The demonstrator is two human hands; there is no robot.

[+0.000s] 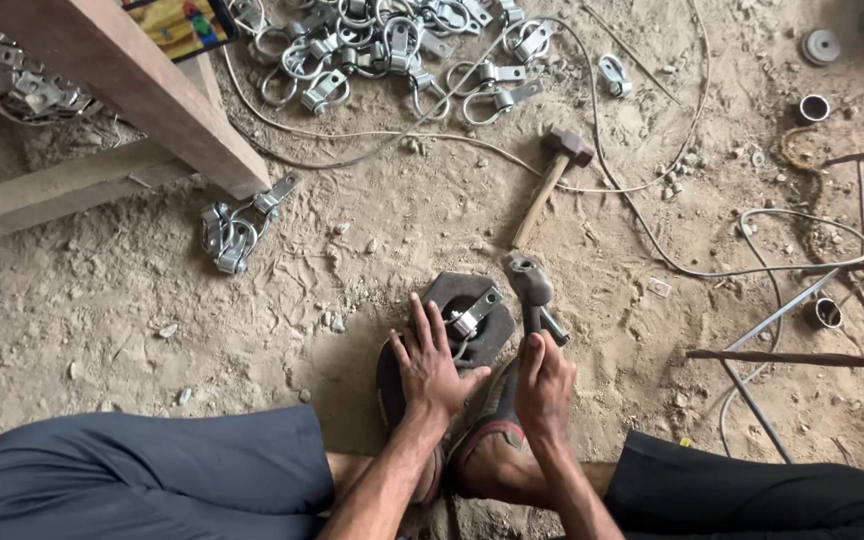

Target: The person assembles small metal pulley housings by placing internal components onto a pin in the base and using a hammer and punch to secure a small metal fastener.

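I sit on sandy ground with both feet in sandals braced against a dark metal block. A shiny metal clamp lies on the block's hole. My left hand rests flat with fingers spread, its fingertips on the clamp. A short metal hammer is gripped in my right hand, its head raised just right of the clamp.
A wooden-handled hammer lies on the ground ahead. A heap of metal clamps lies at the top, a few more clamps beside a wooden bench. Loose wire and metal rods lie to the right.
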